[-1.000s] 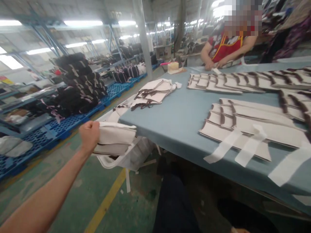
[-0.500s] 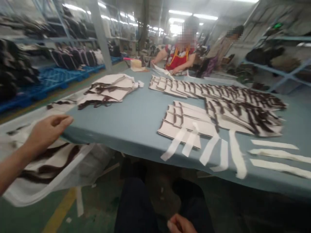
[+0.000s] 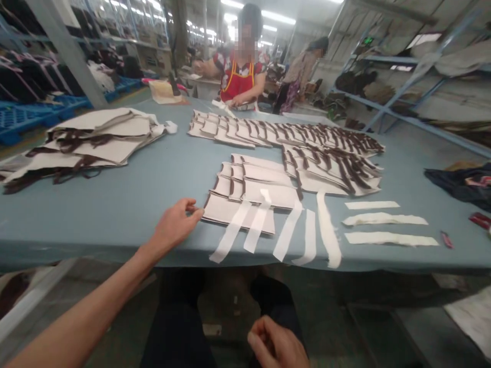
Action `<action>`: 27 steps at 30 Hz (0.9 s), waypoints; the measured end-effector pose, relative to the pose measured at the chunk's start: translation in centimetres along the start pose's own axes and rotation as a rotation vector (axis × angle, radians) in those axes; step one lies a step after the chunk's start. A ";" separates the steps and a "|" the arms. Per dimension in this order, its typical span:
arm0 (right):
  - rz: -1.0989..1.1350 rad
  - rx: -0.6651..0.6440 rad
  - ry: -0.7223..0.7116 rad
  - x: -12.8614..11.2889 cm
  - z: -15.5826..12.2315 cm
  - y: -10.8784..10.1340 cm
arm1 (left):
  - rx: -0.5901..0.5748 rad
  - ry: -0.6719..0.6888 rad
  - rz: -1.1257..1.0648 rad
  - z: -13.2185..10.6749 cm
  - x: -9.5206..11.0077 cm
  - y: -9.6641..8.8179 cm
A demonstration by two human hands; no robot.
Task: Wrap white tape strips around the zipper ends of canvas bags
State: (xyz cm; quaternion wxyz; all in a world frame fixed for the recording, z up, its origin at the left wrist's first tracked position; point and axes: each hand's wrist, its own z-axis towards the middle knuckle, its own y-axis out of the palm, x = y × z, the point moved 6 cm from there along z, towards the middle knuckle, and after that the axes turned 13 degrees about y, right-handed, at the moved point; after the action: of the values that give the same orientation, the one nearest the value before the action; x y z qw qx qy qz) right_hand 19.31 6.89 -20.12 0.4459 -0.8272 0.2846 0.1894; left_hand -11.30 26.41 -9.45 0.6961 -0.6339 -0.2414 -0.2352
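My left hand (image 3: pixel 174 225) lies on the blue-grey table (image 3: pixel 126 204), fingers loosely curled, with nothing in it. Its fingertips touch the near left corner of a row of overlapping cream fabric pieces with brown trim (image 3: pixel 245 191). Several white fabric strips (image 3: pixel 286 232) lie across and beside those pieces near the table's front edge. My right hand (image 3: pixel 276 345) rests low over my lap, below the table edge, with its fingers curled; whether it holds anything is hidden.
A heap of cream pieces with brown straps (image 3: pixel 86 140) lies at the left. More trimmed pieces (image 3: pixel 291 138) run across the back. A person in a red apron (image 3: pixel 240 76) works at the far end. Dark cloth (image 3: pixel 460 184) sits at right.
My left hand let go of the folded cream bundle off the table's left end and came right onto the table, up to the row of pieces. The view swung right.
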 end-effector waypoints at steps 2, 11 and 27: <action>-0.006 0.094 -0.162 -3.8 0.1 -3.4 | -0.026 -0.012 0.015 1.9 0.3 0.7; -0.100 0.613 -0.663 -16.6 2.2 -10.7 | -0.120 -0.034 0.180 4.1 2.7 2.2; -0.779 0.499 -0.537 -23.4 14.6 -14.1 | -0.090 -0.053 0.192 5.5 2.5 2.9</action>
State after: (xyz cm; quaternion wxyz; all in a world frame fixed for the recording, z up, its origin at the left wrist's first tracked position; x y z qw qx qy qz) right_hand 9.54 32.54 -5.73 0.7236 -0.6628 -0.1310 0.1414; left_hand -7.70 32.04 -9.64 0.6795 -0.6908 -0.1873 -0.1612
